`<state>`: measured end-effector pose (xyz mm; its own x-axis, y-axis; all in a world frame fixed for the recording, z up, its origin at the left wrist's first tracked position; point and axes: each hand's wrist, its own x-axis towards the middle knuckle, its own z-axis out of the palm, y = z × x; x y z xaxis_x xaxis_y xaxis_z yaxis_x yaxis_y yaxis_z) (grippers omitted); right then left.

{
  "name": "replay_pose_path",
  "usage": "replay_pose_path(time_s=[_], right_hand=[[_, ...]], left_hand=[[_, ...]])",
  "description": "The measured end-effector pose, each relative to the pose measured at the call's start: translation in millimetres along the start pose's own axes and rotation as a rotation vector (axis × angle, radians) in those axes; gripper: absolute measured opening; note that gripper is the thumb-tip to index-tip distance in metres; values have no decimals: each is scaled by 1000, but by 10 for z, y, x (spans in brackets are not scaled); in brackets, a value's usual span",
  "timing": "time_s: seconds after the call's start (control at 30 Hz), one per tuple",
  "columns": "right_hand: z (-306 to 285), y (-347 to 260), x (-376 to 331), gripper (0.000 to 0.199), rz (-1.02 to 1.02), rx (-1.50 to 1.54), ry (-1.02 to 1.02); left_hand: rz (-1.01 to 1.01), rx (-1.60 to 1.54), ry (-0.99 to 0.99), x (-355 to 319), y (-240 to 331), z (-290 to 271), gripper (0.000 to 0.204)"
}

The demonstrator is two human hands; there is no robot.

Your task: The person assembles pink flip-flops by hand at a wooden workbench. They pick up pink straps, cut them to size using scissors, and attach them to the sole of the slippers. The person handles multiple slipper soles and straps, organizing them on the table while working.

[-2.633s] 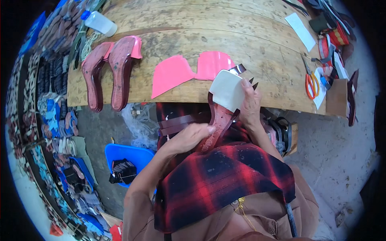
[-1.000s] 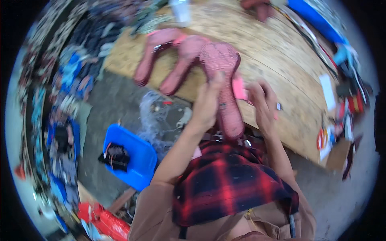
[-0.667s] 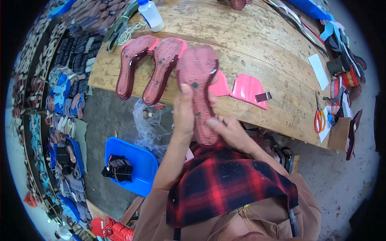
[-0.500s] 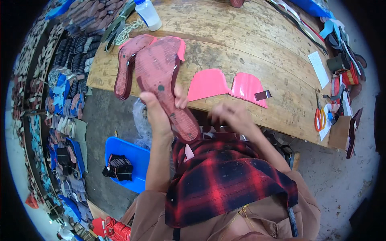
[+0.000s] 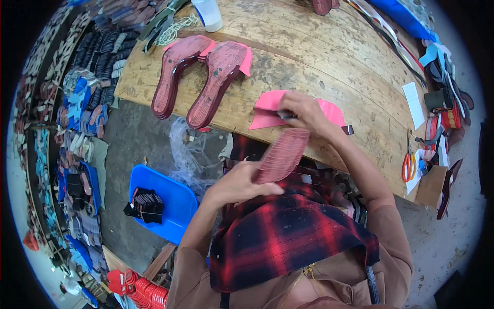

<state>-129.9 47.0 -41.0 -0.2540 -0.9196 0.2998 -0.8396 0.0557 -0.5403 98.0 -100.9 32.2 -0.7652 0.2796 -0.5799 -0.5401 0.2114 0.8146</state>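
My left hand (image 5: pixel 239 183) grips a dusty-red insole (image 5: pixel 284 154) with a ribbed-looking surface, held tilted over my lap at the table edge. My right hand (image 5: pixel 304 114) is closed above the left one of two glossy pink sheets (image 5: pixel 264 122); its fingers pinch a small dark strip (image 5: pixel 284 115), partly hidden by them. The right-hand pink sheet (image 5: pixel 332 112) lies beside it, partly behind my wrist, with another dark strip (image 5: pixel 349 130) at its corner. On the table's left, two stacks of reddish soles (image 5: pixel 177 72) (image 5: pixel 218 77) rest with pink sheet pieces under their wide ends.
A white bottle (image 5: pixel 208 15) and pale cord (image 5: pixel 177 27) are at the back left. Orange-handled scissors (image 5: pixel 409 166) and a white paper (image 5: pixel 412 104) lie at the right. A blue tub (image 5: pixel 175 185) with dark pieces stands on the floor; shelves of footwear parts (image 5: pixel 41 139) line the left.
The sole my left hand held at the left stacks now lies on the table there. That hand holds another insole nearer my body. My right hand has moved forward onto the pink sheet.
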Motion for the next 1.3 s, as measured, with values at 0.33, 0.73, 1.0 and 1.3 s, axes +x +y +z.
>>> replay_pose_path(time_s=[0.33,0.73,1.0,1.3], right_hand=[[-491,101,213,17,602,582,643],[-468,-777,-419,19,603,480,927],[-388,-790,-610,26,806,1212,820],[-516,-1064,-528,19,899,1566,833]], left_hand=[[607,537,545,758,-205,-22,50],[605,-636,362,677,174,99,41],[820,-1193,327,692,76,178,44],[488,-657,144,721,233,438,47]])
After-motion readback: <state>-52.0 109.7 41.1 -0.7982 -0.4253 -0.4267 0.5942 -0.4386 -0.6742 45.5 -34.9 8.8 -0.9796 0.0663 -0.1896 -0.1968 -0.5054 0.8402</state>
